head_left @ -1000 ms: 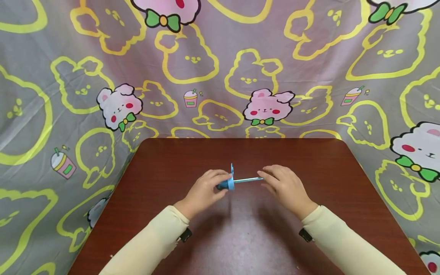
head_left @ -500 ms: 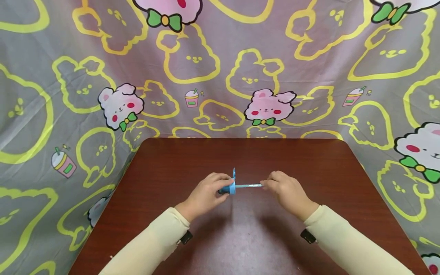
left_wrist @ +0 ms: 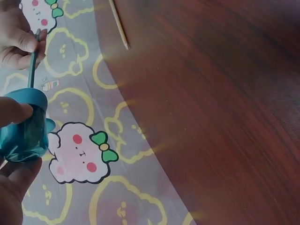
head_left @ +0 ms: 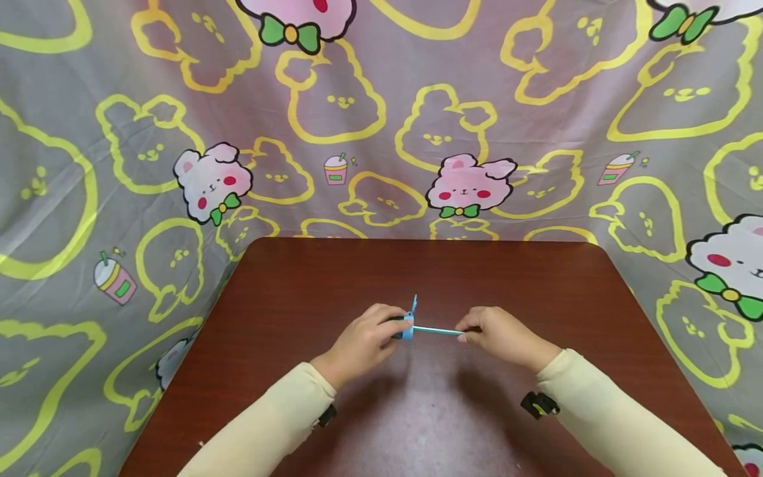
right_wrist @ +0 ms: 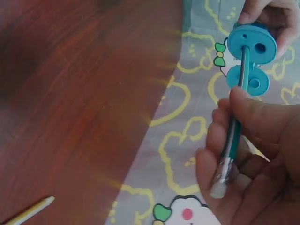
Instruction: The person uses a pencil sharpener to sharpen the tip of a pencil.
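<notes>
Head view first: I've got both hands up over the middle of the dark red surface (head_left: 429, 411), working a pencil into a sharpener. My left hand (head_left: 363, 341) has its fingers curled round the blue pencil sharpener (head_left: 408, 324), thumb pressed on its side in the left wrist view, where the sharpener (left_wrist: 24, 124) shows a clear teal body. My right hand (head_left: 503, 336) pinches the teal pencil (head_left: 436, 330) near its back end, fingers closed tight on the shaft.

Right wrist view gives me the best look: the pencil (right_wrist: 236, 126) runs straight into one hole of the sharpener's round blue face (right_wrist: 253, 47), so insertion is done. The eraser end (right_wrist: 221, 180) sits in my palm. I can't see the tip, so I can't tell how sharp it is; I see no shavings either. My read is that the turning is under way or about to start, with withdrawal left.

One more thing: a second, pale pencil (right_wrist: 28, 212) lies on the surface, well apart from my hands, untouched.
</notes>
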Demonstrator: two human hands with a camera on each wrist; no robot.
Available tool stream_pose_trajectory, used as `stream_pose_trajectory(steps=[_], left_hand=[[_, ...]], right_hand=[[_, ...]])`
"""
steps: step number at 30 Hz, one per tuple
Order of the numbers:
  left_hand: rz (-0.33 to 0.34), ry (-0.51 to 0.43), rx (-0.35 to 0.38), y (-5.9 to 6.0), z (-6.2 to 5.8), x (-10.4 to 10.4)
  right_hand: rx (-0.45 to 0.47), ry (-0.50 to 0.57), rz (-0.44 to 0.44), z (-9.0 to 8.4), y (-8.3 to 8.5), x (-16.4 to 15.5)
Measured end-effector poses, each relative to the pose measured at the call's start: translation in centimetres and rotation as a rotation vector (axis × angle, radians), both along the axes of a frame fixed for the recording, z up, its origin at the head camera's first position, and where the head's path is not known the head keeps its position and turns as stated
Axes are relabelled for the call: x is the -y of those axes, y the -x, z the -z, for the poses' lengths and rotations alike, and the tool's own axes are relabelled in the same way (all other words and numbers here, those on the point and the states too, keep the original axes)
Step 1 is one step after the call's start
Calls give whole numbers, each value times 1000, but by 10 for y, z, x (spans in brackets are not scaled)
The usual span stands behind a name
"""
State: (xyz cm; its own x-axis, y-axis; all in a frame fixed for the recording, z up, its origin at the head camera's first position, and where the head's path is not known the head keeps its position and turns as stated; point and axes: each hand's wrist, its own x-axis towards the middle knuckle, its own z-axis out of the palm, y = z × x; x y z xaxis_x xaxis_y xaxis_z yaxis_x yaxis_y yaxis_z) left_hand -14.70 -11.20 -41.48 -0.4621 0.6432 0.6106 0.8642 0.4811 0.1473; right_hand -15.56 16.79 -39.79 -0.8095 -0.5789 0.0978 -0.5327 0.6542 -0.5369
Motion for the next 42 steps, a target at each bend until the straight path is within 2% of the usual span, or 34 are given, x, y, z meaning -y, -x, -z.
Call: stream_pose_trajectory(steps=[5, 10, 20, 26, 30, 33, 36, 38, 42], left_hand=[[-55, 2, 39, 2, -3, 0], [-90, 11, 81, 7, -6, 0], [-108, -75, 212, 15, -15, 2], [-122, -122, 354, 14, -20, 1], [-122, -119, 379, 12, -20, 1], [-123, -105, 351, 11, -18, 1], [-115, -69, 305, 11, -14, 3], [-104, -32, 266, 10, -12, 4], [-58, 18, 134, 7, -9, 5]], right_hand=[[-198, -118, 90, -2, -2, 6], [-408, -94, 125, 2, 0, 4], [-816, 20, 6, 20, 11, -3], [-952, 77, 8, 27, 12, 0], [-953, 112, 0, 27, 11, 1], [-891, 122, -22, 25, 9, 2], [-787, 124, -35, 22, 8, 3], [-670, 121, -32, 20, 7, 4], [-234, 120, -10, 10, 5, 4]])
